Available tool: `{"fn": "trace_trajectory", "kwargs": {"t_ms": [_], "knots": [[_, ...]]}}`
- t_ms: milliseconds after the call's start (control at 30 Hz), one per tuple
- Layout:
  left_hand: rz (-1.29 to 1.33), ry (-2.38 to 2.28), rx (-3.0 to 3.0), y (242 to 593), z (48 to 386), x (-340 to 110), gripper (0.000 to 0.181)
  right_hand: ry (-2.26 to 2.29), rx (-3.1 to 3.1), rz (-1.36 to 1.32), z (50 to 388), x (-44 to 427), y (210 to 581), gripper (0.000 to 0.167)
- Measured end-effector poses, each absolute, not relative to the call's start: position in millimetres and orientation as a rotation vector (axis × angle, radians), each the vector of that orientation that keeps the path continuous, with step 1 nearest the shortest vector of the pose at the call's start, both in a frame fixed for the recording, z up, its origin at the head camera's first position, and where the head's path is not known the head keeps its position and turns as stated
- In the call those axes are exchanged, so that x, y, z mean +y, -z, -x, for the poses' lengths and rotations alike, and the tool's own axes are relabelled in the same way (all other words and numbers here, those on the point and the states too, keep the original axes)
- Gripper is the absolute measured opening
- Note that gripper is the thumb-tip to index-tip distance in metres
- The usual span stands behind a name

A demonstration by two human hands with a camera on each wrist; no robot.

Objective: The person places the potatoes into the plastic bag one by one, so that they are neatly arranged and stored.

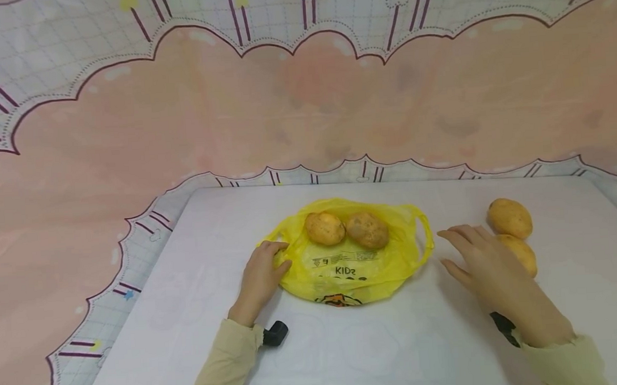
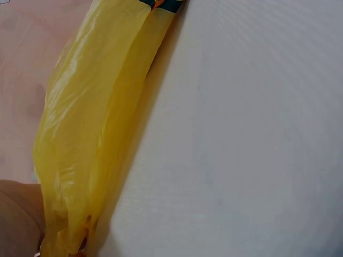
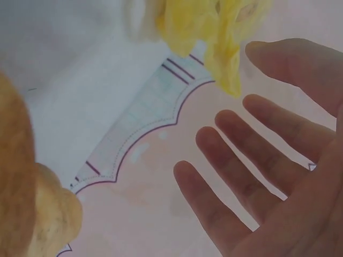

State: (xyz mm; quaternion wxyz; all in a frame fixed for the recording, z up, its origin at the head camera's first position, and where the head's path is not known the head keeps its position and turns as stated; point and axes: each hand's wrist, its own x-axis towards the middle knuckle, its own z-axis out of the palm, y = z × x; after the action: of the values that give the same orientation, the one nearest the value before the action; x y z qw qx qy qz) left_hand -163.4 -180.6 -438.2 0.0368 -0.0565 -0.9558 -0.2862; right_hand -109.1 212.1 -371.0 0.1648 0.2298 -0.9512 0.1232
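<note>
A yellow plastic bag (image 1: pixel 345 272) lies flat on the table, with two potatoes (image 1: pixel 325 228) side by side on it. My left hand (image 1: pixel 261 278) is at the bag's left edge, fingers bent over the handle; in the left wrist view the yellow bag (image 2: pixel 80 118) hangs beside part of the hand, its fingertips hidden. My right hand (image 1: pixel 496 278), fingers spread and holding nothing, hovers right of the bag's right handle. In the right wrist view my right hand (image 3: pixel 268 182) has its fingers extended near the yellow plastic (image 3: pixel 214 32).
Two more potatoes, one farther back (image 1: pixel 509 218) and one nearer (image 1: pixel 521 253), lie on the white table (image 1: pixel 376 347) beside my right hand, the nearer partly covered by it. A patterned pink cloth (image 1: pixel 303 110) hangs behind the table.
</note>
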Motion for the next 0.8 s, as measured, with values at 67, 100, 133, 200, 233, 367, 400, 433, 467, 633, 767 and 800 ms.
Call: {"fn": "trace_trajectory", "kwargs": {"t_ms": [67,100,133,200,233,367,400,433,467,633,767,800], "knots": [[0.169,0.881,-2.936,438.6,163.5,-180.3,0.037,-0.356,-2.705,-0.654,107.1,215.0,372.2,0.049],[0.165,0.883,-2.938,438.4,163.4,-180.2,0.037,-0.358,-2.702,-0.655,106.3,216.3,372.7,0.049],[0.161,0.887,-2.940,438.4,163.3,-180.1,0.037,-0.359,-2.701,-0.655,105.6,217.8,373.2,0.049],[0.156,0.883,-2.942,438.0,163.1,-180.0,0.037,-0.360,-2.700,-0.648,103.7,220.6,373.6,0.049],[0.154,0.882,-2.942,437.9,163.1,-180.1,0.037,-0.357,-2.705,-0.641,102.7,222.1,373.7,0.049],[0.152,0.881,-2.942,437.3,163.7,-179.9,0.038,-0.355,-2.765,-0.599,97.9,228.4,374.8,0.048],[0.152,0.880,-2.943,437.3,163.7,-179.9,0.038,-0.359,-2.777,-0.592,96.9,230.0,375.4,0.048],[0.152,0.881,-2.943,437.2,163.8,-179.9,0.038,-0.359,-2.786,-0.584,95.7,231.3,376.0,0.048],[0.150,0.883,-2.944,436.9,163.6,-179.7,0.038,-0.356,-2.791,-0.580,94.8,232.4,376.9,0.048],[0.139,0.891,-2.944,435.9,162.4,-179.4,0.038,-0.349,-2.781,-0.565,91.2,237.4,380.3,0.046],[0.132,0.892,-2.942,435.9,162.1,-178.8,0.038,-0.340,-2.808,-0.548,88.8,241.5,381.3,0.047],[0.129,0.894,-2.943,436.1,162.1,-178.6,0.038,-0.336,-2.814,-0.547,88.4,242.5,381.7,0.047]]}}
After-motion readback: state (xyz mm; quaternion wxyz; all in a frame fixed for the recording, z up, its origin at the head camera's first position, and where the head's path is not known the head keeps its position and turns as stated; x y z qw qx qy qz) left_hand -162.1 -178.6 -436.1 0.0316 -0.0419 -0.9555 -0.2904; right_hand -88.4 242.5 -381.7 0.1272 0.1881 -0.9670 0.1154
